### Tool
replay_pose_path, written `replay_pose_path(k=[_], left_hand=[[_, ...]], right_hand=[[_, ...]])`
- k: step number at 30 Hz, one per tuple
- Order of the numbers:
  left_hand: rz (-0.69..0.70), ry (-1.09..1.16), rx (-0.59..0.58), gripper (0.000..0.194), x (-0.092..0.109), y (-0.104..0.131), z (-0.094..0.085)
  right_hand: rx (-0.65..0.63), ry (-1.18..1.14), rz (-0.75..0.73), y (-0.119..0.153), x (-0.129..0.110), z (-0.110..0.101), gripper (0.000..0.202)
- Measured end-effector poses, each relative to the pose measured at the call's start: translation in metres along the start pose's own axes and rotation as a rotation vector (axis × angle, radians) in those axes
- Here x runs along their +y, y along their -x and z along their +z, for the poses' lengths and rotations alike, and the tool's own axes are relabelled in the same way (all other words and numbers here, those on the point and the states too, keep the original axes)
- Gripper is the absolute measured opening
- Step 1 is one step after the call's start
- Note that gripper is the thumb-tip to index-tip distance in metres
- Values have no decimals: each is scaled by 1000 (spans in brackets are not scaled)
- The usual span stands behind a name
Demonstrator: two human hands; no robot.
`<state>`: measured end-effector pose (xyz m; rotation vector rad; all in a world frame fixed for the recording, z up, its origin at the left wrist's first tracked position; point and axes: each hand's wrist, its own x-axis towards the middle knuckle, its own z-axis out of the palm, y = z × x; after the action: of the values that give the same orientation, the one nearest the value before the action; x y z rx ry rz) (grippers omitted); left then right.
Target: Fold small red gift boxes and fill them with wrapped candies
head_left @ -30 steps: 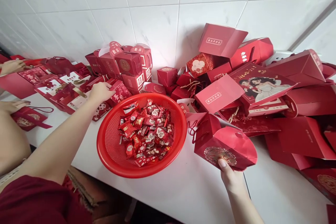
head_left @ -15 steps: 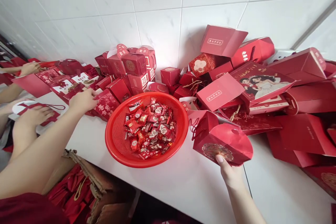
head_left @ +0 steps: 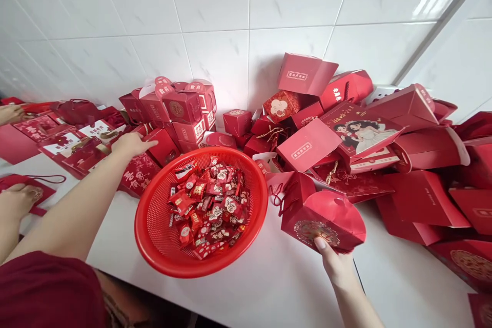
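Note:
My right hand [head_left: 333, 256] grips a red gift box [head_left: 303, 218] over the table, thumb on the gold round emblem and fingers hidden underneath. The box is tilted, with a curved flap and a red cord handle. Stretched out to the left, my left hand [head_left: 132, 146] has its fingers extended, touching or just over a plain red box [head_left: 163, 146] in the row of boxes. Below it stands a box with white lettering [head_left: 139, 174]. Between my hands, a red plastic basket [head_left: 143, 236] holds many wrapped candies [head_left: 211, 205].
Red boxes and bags [head_left: 421, 200] are heaped at the right. Stacked boxes [head_left: 184, 107] stand against the tiled wall [head_left: 215, 5]. At the left edge a co-worker's hand [head_left: 17, 200] rests on a red bag [head_left: 42, 189]. A cardboard carton [head_left: 123, 297] sits below the table edge.
The view has shifted, with the basket now lower and further left. My left hand has moved over the row toward the plain red box, fingers straighter. My right hand still holds the gift box.

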<state>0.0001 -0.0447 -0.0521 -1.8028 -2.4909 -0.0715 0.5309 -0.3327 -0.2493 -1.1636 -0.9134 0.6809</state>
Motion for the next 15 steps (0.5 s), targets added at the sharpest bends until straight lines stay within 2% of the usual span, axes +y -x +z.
replay_pose_path(k=[2,5,10,13,15], left_hand=[[-10,-34,-56,95,1,-1,9],[4,-90,-65,101,-3,3,17],[132,-169,-32,89,-10,13,19],[202,-178,36,95,-6,24,14],[248,-164,159,98,6,40,2]], right_hand=[[-1,5,5,-2,-1,1,64],[-2,31,-5,-3,-5,3,61],[-20,69,-19,-1,-8,5,54],[-8,56,-34,3,-7,4,55],[-24,45,-49,4,-10,6,53]])
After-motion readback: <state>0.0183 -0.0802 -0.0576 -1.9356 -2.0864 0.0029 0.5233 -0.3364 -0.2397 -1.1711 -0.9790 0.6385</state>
